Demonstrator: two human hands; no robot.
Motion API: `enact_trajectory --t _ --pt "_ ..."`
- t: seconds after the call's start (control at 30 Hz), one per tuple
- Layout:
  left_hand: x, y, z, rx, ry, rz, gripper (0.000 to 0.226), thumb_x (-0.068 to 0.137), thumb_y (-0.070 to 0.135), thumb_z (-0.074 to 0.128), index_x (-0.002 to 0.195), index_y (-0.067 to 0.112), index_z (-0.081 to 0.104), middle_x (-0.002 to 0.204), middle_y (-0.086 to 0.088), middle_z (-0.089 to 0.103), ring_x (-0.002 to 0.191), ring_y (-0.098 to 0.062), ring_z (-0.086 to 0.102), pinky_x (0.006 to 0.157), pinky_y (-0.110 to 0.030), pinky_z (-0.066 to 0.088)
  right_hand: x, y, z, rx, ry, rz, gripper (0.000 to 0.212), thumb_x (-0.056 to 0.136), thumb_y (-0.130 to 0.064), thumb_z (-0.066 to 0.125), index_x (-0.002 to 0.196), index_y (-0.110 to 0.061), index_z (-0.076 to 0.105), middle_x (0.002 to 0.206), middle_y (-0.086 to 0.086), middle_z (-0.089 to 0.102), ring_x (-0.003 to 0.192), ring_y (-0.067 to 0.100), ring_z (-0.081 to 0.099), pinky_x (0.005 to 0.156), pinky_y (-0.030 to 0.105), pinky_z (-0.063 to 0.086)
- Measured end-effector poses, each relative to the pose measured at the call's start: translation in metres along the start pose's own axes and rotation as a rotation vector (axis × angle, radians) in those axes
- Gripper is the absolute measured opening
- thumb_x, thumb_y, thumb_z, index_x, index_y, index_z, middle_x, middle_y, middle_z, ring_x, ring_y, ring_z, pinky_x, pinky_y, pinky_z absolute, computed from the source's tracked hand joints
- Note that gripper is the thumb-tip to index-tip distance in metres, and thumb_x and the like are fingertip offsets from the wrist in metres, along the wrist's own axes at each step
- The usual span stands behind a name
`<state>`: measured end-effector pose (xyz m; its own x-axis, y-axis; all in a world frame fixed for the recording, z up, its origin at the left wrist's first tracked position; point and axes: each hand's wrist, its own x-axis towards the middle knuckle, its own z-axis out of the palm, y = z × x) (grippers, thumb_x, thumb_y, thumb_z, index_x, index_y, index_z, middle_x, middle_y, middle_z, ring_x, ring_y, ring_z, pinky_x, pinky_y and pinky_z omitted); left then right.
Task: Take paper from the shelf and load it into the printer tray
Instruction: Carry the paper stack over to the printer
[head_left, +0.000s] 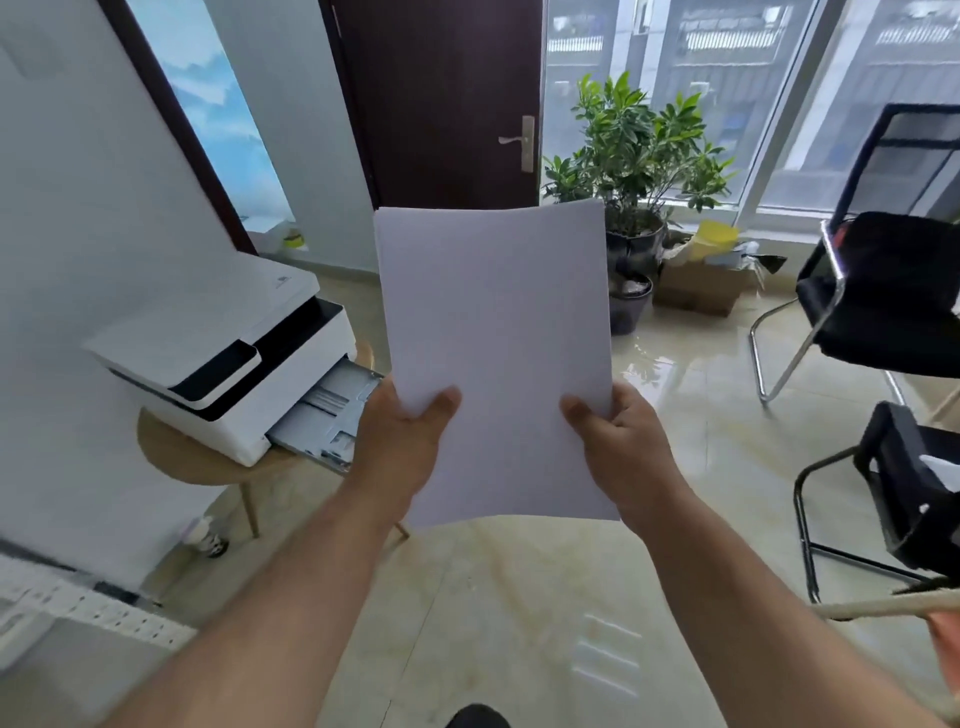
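Observation:
A stack of white paper (496, 338) is held upright in front of me, above the tiled floor. My left hand (402, 441) grips its lower left edge, thumb on the front. My right hand (618, 447) grips the lower right edge the same way. The white printer (208, 343) sits to the left on a small round wooden table (176, 452). Its grey paper tray (332, 410) is pulled out toward the right, and my left hand hides the tray's near end. The shelf is not in view.
A dark door (441, 98) stands behind the paper. A potted plant (634, 156) and a cardboard box (701, 286) stand by the window. Two black chairs (883, 291) are on the right. A white wall panel (62, 260) rises at the left.

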<state>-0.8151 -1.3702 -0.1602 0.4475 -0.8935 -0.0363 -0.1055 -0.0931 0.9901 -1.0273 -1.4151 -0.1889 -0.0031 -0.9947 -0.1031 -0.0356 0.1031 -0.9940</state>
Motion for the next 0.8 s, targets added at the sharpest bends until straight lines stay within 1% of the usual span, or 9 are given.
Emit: enact_trajectory --t 0.2,0.33,0.5,0.57,0.7,0.8 --pt "0.052 -0.018 0.023 0.021 0.058 -0.011 0.027 0.091 0.030 0.077 0.117 0.023 0.072 0.108 0.005 0.081 0.099 -0.016 0.077 0.092 -0.047 0.061 0.070 0.009 0.006 -0.047 -0.071 0.024 0.021 0.098 -0.023 0.070 0.119 -0.016 0.069 0.106 0.002 0.082 0.093 0.024 0.079 0.088 0.050 0.064" --pt "0.094 -0.040 0.031 -0.044 0.105 -0.040 0.027 0.094 0.025 0.076 0.121 0.023 0.071 0.110 0.007 0.080 0.099 -0.011 0.077 0.090 -0.037 0.061 0.120 0.015 0.025 -0.102 -0.121 0.034 0.017 0.099 -0.022 0.069 0.116 -0.018 0.068 0.105 0.001 0.081 0.091 0.022 0.079 0.085 0.047 0.065" --pt "0.141 -0.063 0.030 -0.114 0.187 -0.106 0.026 0.094 0.019 0.076 0.119 0.023 0.072 0.108 0.009 0.081 0.099 -0.010 0.077 0.090 -0.036 0.060 0.175 0.017 0.056 -0.152 -0.201 0.070 0.015 0.099 -0.019 0.068 0.114 -0.020 0.070 0.103 -0.001 0.082 0.092 0.022 0.080 0.086 0.046 0.065" --pt "0.155 -0.066 0.027 -0.138 0.204 -0.132 0.024 0.094 0.016 0.075 0.117 0.021 0.073 0.106 0.008 0.082 0.098 -0.012 0.078 0.091 -0.038 0.060 0.190 0.014 0.067 -0.188 -0.240 0.061 0.014 0.098 -0.018 0.067 0.112 -0.019 0.071 0.103 -0.002 0.082 0.092 0.022 0.080 0.084 0.044 0.064" --pt "0.173 -0.074 0.017 -0.156 0.261 -0.179 0.028 0.093 0.014 0.076 0.120 0.017 0.071 0.111 0.002 0.081 0.103 -0.019 0.077 0.099 -0.048 0.058 0.211 0.009 0.089 -0.252 -0.309 0.050 0.013 0.097 -0.015 0.065 0.108 -0.021 0.071 0.099 -0.003 0.081 0.090 0.021 0.079 0.079 0.040 0.064" --pt "0.180 -0.078 0.009 -0.173 0.331 -0.201 0.027 0.093 0.014 0.076 0.119 0.016 0.071 0.110 0.002 0.081 0.102 -0.018 0.077 0.100 -0.050 0.058 0.224 0.005 0.109 -0.288 -0.371 0.059 0.012 0.096 -0.017 0.065 0.106 -0.022 0.072 0.099 -0.002 0.082 0.090 0.024 0.079 0.083 0.047 0.065"
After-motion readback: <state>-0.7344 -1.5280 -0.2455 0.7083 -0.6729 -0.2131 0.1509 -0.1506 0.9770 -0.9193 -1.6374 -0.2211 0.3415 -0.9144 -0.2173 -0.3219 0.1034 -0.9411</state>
